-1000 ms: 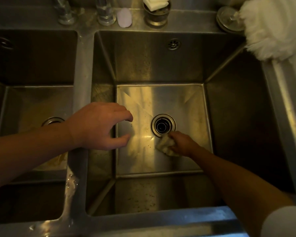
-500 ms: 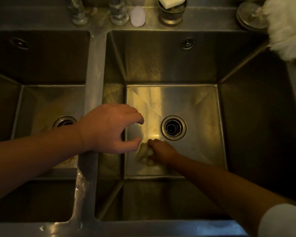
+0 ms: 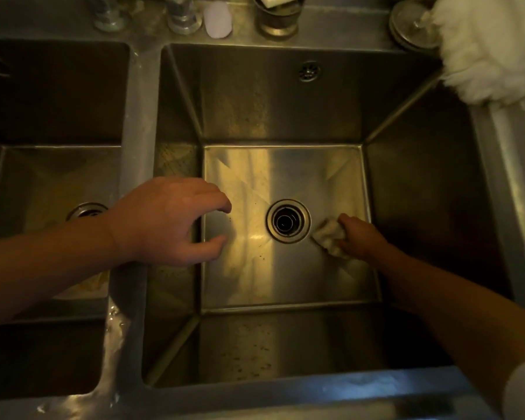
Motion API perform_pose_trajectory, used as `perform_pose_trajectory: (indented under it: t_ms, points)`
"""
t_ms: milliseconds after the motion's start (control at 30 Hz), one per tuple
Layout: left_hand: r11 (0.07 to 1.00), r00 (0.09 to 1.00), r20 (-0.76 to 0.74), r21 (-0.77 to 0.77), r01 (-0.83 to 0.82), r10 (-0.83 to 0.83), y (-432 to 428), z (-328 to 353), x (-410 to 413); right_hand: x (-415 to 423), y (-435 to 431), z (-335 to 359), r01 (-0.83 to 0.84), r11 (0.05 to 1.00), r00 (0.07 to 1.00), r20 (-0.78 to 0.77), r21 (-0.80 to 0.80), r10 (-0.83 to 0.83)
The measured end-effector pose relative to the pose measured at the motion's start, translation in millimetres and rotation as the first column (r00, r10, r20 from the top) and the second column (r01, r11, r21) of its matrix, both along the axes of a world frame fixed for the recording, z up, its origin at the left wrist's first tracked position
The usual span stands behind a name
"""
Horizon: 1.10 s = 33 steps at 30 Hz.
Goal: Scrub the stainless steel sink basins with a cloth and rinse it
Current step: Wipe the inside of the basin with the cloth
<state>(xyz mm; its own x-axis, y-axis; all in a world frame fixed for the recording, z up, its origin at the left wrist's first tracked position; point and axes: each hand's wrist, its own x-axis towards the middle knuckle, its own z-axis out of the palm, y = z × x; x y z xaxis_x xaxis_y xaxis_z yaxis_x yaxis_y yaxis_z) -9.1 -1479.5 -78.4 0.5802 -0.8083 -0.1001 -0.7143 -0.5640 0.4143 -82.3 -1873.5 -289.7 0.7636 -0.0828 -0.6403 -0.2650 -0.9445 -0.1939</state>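
- Since half a second ago, the cloth (image 3: 328, 237) has crossed the floor of the right basin (image 3: 255, 110), from the left side of the drain (image 3: 288, 221) to just right of it.
- The right hand (image 3: 361, 237) grips the bunched cloth with curled fingers and presses it on the basin floor, just beside the drain's rim.
- The left hand (image 3: 167, 222) has stayed over the divider (image 3: 134, 165) between the two basins, fingers loosely curled and spread, holding nothing. Whether it bears on the steel cannot be told.
- Dark specks (image 3: 255, 359) dot the near wall of the right basin, and the left wall looks mottled.
- The left basin (image 3: 52, 95) shows a yellowish patch (image 3: 94, 280) on its near side, so scrubbing seems only partly done. Rinsing is judged still to come.
- Water (image 3: 112, 338) lies pooled on the near end of the divider.
- On the far surface stand two tap bases (image 3: 182, 13), a pale bar (image 3: 217, 18) and a metal cup (image 3: 278, 16). A white fluffy cloth (image 3: 482, 50) lies at the far right.
- Risks from here:
  - A loose corner of the cloth could catch in the open drain, since the strokes pass so close to it.
  - The dim light could hide specks, so the walls may get skipped.
  - A hand leaning on the wet divider could slip.
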Motion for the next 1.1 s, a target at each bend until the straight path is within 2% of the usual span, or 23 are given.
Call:
perform_pose_trajectory:
  t_ms: [67, 200, 333, 500, 700, 900, 1100]
  points:
    - [1.000, 1.000, 0.002, 0.003, -0.003, 0.003, -0.1, 0.0, -0.4, -11.5, -8.0, -1.0, -0.042, 0.998, 0.996, -0.077, -0.056, 0.038]
    - [1.000, 1.000, -0.002, -0.009, -0.007, 0.007, 0.5, -0.6, -0.7, -33.8, -14.6, 3.1, -0.126, 0.991, 0.965, -0.237, -0.052, 0.111]
    - [1.000, 1.000, -0.003, -0.012, 0.001, -0.001, 1.3, -1.4, 0.3, -45.3, -18.6, 5.3, -0.102, 0.993, 0.962, -0.261, -0.055, 0.084]
    - [1.000, 1.000, -0.010, -0.005, -0.003, 0.003, 2.2, -1.2, 0.6, -43.8, 1.0, 5.4, -0.069, 0.998, 0.972, -0.224, -0.006, 0.066]
    - [1.000, 1.000, -0.015, 0.009, -0.011, 0.011, 1.2, -0.9, 0.4, -31.0, 52.1, 1.3, -0.112, 0.982, 0.985, -0.114, 0.153, 0.130]
    - [0.999, 1.000, -0.010, 0.036, -0.021, 0.021, 0.7, 1.5, -0.3, -8.0, 110.9, 9.4, 0.028, 0.908, 0.999, 0.004, 0.418, -0.033]
    - [0.998, 0.999, -0.028, 0.052, -0.038, 0.039, -1.2, 3.1, -0.2, 17.0, 141.4, 31.4, 0.066, 0.858, 0.965, 0.186, 0.509, -0.184]
